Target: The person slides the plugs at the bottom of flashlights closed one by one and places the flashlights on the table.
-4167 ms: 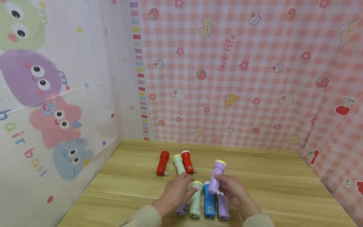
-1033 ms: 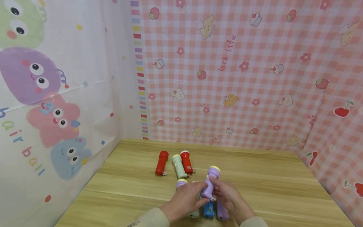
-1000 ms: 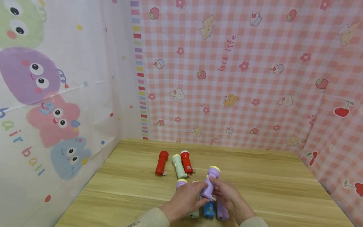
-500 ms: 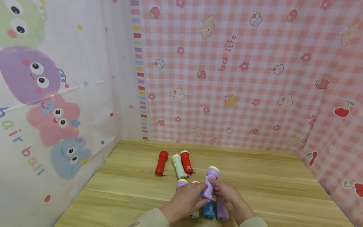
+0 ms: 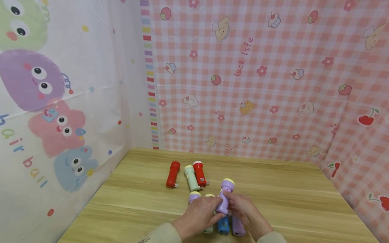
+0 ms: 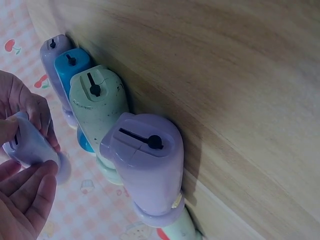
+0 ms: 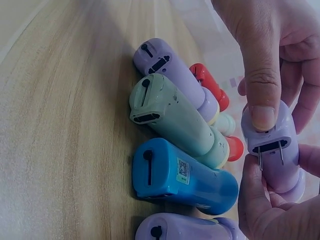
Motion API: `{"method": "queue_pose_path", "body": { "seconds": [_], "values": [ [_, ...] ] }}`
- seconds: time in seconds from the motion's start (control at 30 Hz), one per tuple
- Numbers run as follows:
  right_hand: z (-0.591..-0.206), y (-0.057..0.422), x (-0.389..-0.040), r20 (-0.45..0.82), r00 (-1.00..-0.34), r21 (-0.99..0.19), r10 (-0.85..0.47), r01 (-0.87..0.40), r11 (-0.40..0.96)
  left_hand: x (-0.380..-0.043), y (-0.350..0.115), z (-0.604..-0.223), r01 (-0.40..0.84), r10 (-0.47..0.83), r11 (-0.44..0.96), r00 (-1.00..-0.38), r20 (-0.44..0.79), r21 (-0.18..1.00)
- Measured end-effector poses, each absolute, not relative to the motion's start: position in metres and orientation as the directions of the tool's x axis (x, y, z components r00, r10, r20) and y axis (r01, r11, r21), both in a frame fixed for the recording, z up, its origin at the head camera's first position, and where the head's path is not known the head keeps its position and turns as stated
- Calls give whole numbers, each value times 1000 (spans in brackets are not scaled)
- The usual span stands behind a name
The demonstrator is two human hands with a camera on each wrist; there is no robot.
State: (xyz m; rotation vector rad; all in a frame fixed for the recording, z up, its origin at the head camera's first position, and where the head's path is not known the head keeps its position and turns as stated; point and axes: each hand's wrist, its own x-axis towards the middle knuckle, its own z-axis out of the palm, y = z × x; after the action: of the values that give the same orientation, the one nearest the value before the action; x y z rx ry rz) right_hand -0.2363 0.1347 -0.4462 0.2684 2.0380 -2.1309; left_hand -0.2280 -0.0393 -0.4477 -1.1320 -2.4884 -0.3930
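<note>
A purple flashlight (image 5: 224,202) with a pale yellow lens rim is held between both hands above a row of flashlights. My left hand (image 5: 197,213) grips its lower body, the thumb pressing on the base end in the right wrist view. My right hand (image 5: 247,211) pinches it from the other side. Two metal plug prongs (image 7: 281,152) stand out from a dark slot near the base, a right fingertip beside them. Under the hands lie a purple flashlight (image 6: 150,170), a green flashlight (image 7: 175,112), a blue flashlight (image 7: 187,175) and another purple flashlight (image 5: 238,228).
Farther back on the wooden table (image 5: 282,189) lie a red flashlight (image 5: 173,175), a green one (image 5: 192,179) and a white-rimmed red one (image 5: 199,173), with prongs out. A pink checked cloth (image 5: 243,84) hangs behind; a white printed cloth (image 5: 100,50) hangs at left.
Since the oldest frame, my left hand has shifted right onto the held purple flashlight, which has come lower and leftward. Over the last second it tilts slightly, its prongs showing less in the head view.
</note>
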Motion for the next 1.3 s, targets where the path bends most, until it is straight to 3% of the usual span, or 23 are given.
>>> {"method": "queue_pose_path", "body": {
  "seconds": [0.97,1.3],
  "values": [
    [-440,146,-238,-268,-956,-962,-120,271,-10,-225,-41,-449,808,711,589,-528,464,17],
    [-440,147,-239,-277,-955,-960,-108,281,-18,-226,-42,-449,818,725,574,-528,441,37]
  ]
}}
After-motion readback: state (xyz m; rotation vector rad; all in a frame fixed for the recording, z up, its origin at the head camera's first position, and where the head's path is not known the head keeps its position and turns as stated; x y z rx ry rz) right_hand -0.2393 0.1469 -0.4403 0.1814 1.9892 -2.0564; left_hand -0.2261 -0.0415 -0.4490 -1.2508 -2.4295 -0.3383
